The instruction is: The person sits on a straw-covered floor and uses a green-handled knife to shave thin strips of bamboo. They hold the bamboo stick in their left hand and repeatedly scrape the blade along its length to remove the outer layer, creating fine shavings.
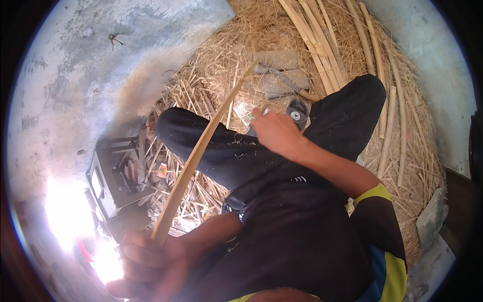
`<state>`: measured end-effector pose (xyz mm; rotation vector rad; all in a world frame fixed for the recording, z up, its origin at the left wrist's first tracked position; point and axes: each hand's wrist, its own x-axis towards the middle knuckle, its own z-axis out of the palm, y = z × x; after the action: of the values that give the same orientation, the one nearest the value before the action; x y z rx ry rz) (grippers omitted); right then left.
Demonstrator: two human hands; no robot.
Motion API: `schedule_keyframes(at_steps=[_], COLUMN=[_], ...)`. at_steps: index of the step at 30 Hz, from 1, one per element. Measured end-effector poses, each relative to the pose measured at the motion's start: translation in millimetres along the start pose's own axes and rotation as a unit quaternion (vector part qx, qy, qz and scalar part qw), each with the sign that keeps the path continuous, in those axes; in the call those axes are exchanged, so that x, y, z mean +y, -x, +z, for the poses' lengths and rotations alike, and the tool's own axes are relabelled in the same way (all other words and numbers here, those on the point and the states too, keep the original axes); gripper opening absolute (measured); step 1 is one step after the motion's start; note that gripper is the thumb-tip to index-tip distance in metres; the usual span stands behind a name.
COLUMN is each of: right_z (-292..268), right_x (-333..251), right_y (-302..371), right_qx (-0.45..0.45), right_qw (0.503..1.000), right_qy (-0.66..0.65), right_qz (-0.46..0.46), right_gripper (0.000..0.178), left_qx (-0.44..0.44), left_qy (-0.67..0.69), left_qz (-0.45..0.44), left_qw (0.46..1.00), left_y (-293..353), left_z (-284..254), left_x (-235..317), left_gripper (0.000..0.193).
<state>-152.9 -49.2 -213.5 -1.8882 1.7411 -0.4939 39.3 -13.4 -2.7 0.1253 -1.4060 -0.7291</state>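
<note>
Marks, small, white and curved (pixel 298 179), sit on the black trousers (pixel 342 121). A little orange and white packet (pixel 162 170) lies in the dry sticks on the left, too small to read.

The left hand (pixel 146 261) is closed in a fist around the low end of a long, flat wood strip (pixel 197 153). The strip slants up past the bent left leg, and its thin top is over the straw (pixel 221 55). The fist hides its bottom end.

The right hand (pixel 276 132) has its fingers bent, near a black round thing with a silver middle (pixel 296 115). I cannot tell how tight that hand is or if it holds something. The hand and leg partly hide the round thing. Long poles (pixel 319 45) get cut off at the top. Bright light washes out the wall near the left hand.
</note>
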Motion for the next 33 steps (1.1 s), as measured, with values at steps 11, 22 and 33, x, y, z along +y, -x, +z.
schedule_keyframes(at_steps=[11,22,33], right_z=[-22.6,-87.9,-78.5], right_x=[-28.4,-87.8,-94.9], right_y=[7.3,53.0,58.9], right_qx=[0.092,0.074,0.022], right_qw=[0.978,0.941,0.961], right_qy=[-0.141,-0.207,-0.171], right_qz=[-0.121,-0.256,-0.214], right_gripper=[0.016,0.013,0.013], left_qx=[-0.023,-0.009,-0.05], left_qy=[0.009,-0.025,-0.028], left_qz=[0.0,0.009,0.003], left_qw=[1.0,1.0,0.998], left_y=[0.4,-2.4,-3.5], left_z=[4.2,7.3,10.6], left_x=[-3.6,-4.7,-3.7], left_gripper=[0.022,0.025,0.025])
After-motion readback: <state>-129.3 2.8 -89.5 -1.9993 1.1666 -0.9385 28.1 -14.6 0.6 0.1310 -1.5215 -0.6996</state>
